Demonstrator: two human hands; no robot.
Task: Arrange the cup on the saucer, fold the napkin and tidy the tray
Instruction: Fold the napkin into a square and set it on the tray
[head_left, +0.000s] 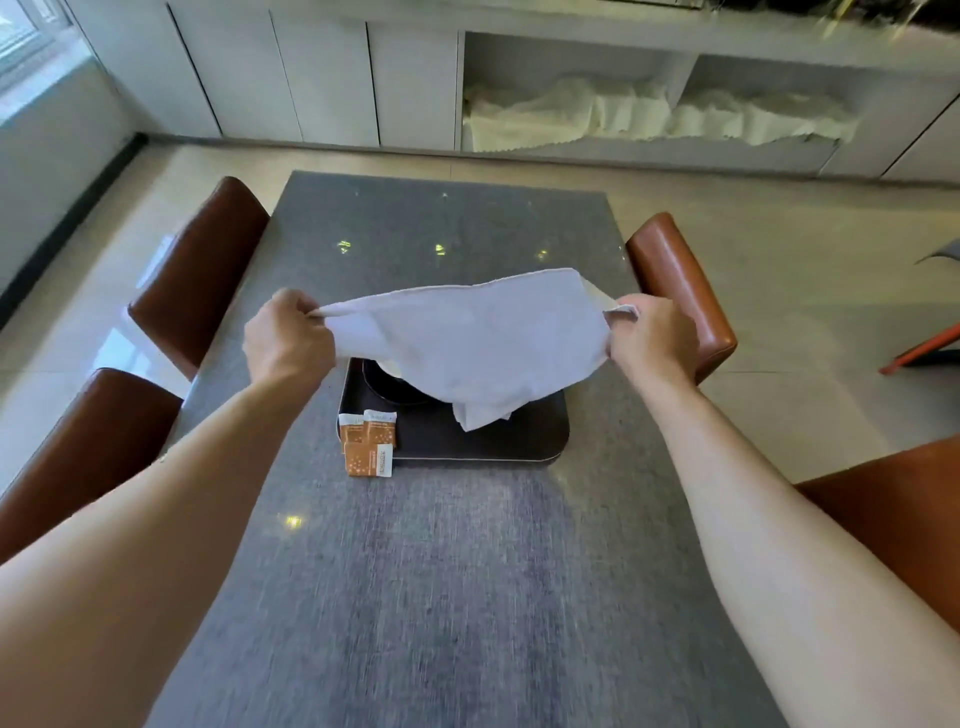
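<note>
A white cloth napkin (467, 343) hangs stretched in the air above the dark tray (488, 441). My left hand (288, 338) pinches its left corner and my right hand (652, 332) pinches its right corner. The napkin's lower point dangles down to the tray's floor. Behind the cloth, at the tray's back left, a dark saucer (384, 387) shows only in part; the cup is mostly hidden, with a sliver of white at the napkin's edge. Three orange sachets (368, 441) lie at the tray's front left corner, one overhanging onto the table.
The tray sits mid-way along a long grey table (441, 571). Brown leather chairs stand at the left (202, 270), near left (88, 447), right (680, 291) and near right (893, 519). White cabinets with crumpled cloth on open shelves (649, 114) line the far wall.
</note>
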